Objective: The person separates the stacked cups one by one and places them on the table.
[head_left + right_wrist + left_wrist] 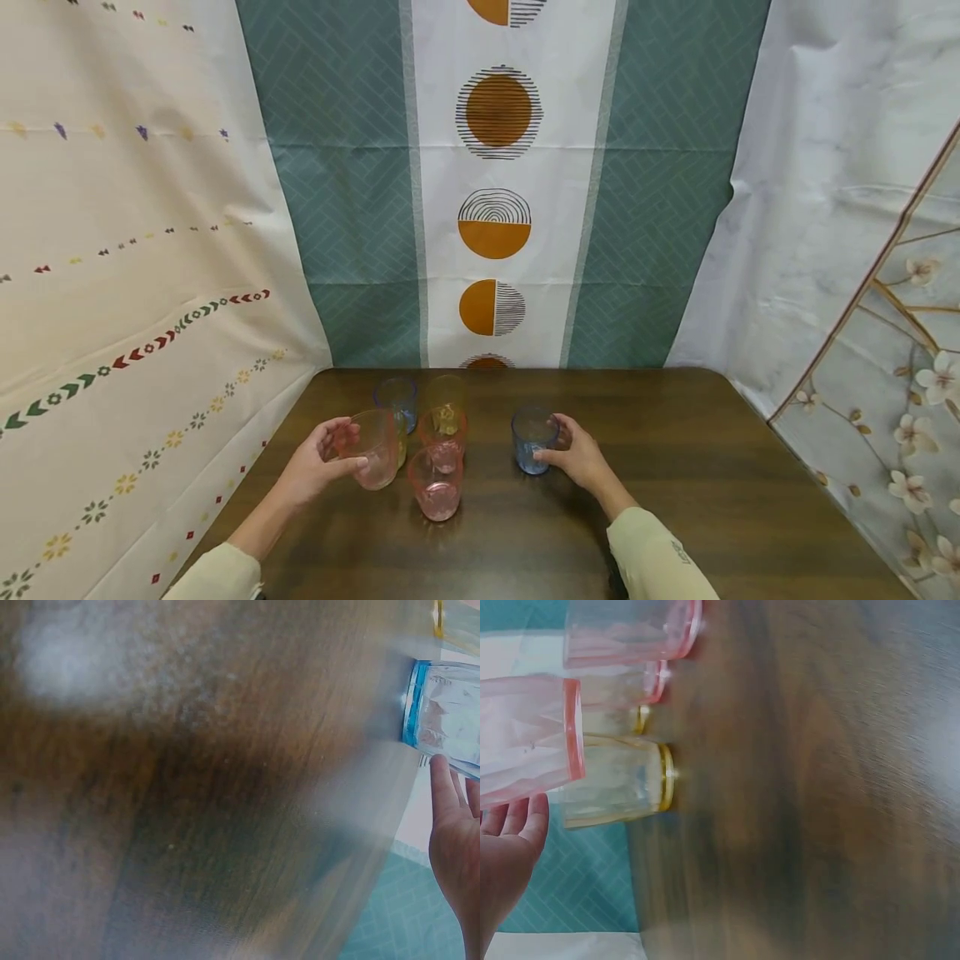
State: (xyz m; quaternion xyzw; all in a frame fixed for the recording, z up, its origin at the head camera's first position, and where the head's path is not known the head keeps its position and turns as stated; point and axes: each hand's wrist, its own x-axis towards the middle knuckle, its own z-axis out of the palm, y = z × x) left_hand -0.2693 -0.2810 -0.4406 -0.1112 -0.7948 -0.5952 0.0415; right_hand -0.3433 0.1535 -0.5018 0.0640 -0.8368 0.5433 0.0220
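Note:
In the head view my left hand (318, 462) grips a clear pink glass (377, 454), thumb on the near side. The left wrist view shows that glass's base raised off the wood, in front of a yellow glass (615, 784) standing on the table. My right hand (583, 460) holds a blue glass (531, 446), thumb in front and fingers round its far right side. That blue glass stands upright, its base on the table in the right wrist view. Two more pink glasses, one nearer (437, 492) and one behind it (442, 429), stand between the hands.
Behind the pink glasses is another yellow glass (446, 390), with a second blue glass (397, 393) at the back left. The dark wooden table (510, 550) ends against a patterned curtain (360, 208). More cloth hangs along both sides.

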